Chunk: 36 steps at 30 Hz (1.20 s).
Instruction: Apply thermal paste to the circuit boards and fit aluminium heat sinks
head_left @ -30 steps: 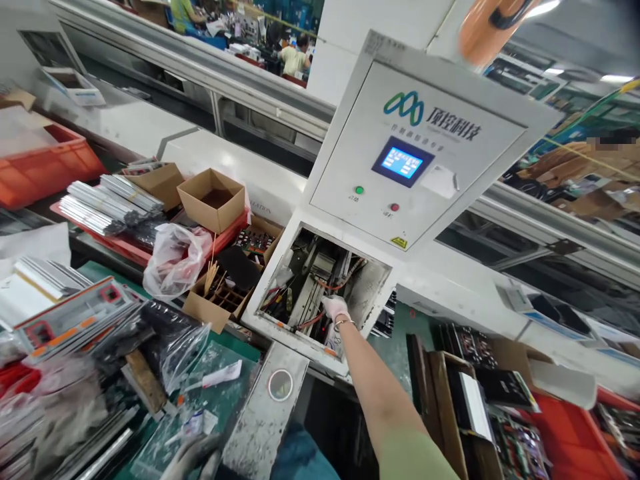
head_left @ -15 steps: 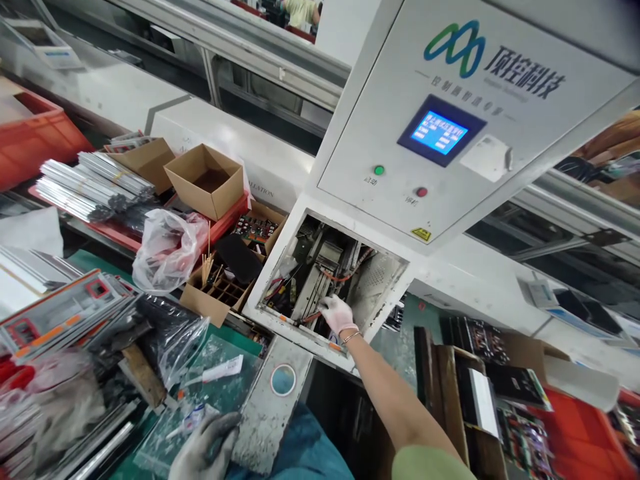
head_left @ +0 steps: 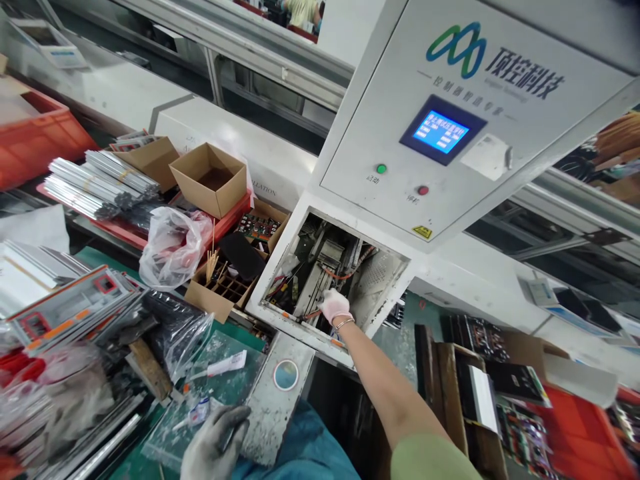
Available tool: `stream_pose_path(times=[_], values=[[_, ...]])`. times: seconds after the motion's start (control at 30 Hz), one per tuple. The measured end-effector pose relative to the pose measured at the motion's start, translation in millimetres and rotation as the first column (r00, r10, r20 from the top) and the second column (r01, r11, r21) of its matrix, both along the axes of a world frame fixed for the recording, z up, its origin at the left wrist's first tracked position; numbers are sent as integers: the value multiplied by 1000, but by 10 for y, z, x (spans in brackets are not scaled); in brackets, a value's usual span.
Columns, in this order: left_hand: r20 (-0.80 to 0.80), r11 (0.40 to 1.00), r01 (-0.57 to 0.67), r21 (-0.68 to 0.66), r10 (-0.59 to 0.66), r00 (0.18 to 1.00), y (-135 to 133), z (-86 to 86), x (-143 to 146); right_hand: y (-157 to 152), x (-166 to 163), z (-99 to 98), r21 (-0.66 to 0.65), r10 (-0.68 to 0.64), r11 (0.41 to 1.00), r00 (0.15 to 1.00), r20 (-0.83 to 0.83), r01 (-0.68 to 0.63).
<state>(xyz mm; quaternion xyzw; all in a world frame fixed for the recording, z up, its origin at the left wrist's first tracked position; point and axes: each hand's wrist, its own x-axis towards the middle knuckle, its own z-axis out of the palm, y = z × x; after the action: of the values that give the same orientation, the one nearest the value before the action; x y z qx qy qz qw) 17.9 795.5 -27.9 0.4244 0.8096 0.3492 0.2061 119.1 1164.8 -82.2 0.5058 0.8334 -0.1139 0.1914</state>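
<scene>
My right hand (head_left: 335,307), in a thin white glove, reaches into the square opening (head_left: 383,260) of a white machine. Its fingers are curled beside a metal slide (head_left: 311,288) and an orange tube (head_left: 343,273); what they hold, if anything, is hidden. Below the opening a worn white metal flap (head_left: 273,420) with a round sticker slopes toward my lap. At the flap's left edge is my left hand (head_left: 215,443), in a grey-stained glove, its fingers bent inward. Whatever lies in its grip cannot be made out. Two white tubes, one of them a glue-like tube (head_left: 227,363), lie nearby.
Above the opening the cabinet (head_left: 360,153) carries a lit screen (head_left: 441,130) and green and red buttons. Left are a hammer (head_left: 150,370), a divided carton (head_left: 207,303) with sticks, and bundled metal profiles (head_left: 80,190). Right stand cartons and a red bin (head_left: 580,427).
The view has shifted slightly. My right hand stays in the opening, its fingers a little more curled. My left hand remains by the flap's edge, slightly nearer to it.
</scene>
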Motion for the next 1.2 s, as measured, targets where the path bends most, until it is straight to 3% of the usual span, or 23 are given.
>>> stream_pose_path(times=[0.3,0.53,0.67,0.73,0.83,0.87,0.9,0.93,0.97,1.03,1.1,1.2], values=[[-42,996,-22,88,26,999,143,229,93,93,-39,58,-108,-15,994,1000,-7,15],[-60,995,-37,88,43,997,37,151,105,29,-60,155,-178,-118,980,980,-159,89],[69,995,-68,79,63,996,63,228,67,-41,-35,402,-250,-211,960,914,-346,127],[203,992,-113,51,100,974,171,374,37,-195,1,614,-313,-252,943,853,-457,111],[423,985,-174,11,153,893,427,679,1,-694,75,994,-438,-303,899,729,-613,5],[469,981,-193,30,157,869,518,786,-4,-915,99,1120,-500,-344,864,657,-671,-59],[488,971,-225,82,157,858,602,888,-4,-1145,120,1239,-641,-513,745,455,-728,-186],[503,958,-235,162,124,855,675,983,0,-1369,137,1348,-727,-657,610,311,-687,-316],[496,934,-238,268,79,865,733,1068,9,-1577,146,1444,-764,-741,509,248,-623,-396],[430,853,-229,469,6,903,798,1211,38,-1913,145,1591,-778,-814,388,212,-541,-494],[344,781,-196,593,-25,939,798,1316,70,-2131,121,1667,-778,-819,344,237,-522,-526],[268,750,-148,645,-41,963,724,1415,106,-2298,77,1669,-770,-813,297,273,-514,-565]])
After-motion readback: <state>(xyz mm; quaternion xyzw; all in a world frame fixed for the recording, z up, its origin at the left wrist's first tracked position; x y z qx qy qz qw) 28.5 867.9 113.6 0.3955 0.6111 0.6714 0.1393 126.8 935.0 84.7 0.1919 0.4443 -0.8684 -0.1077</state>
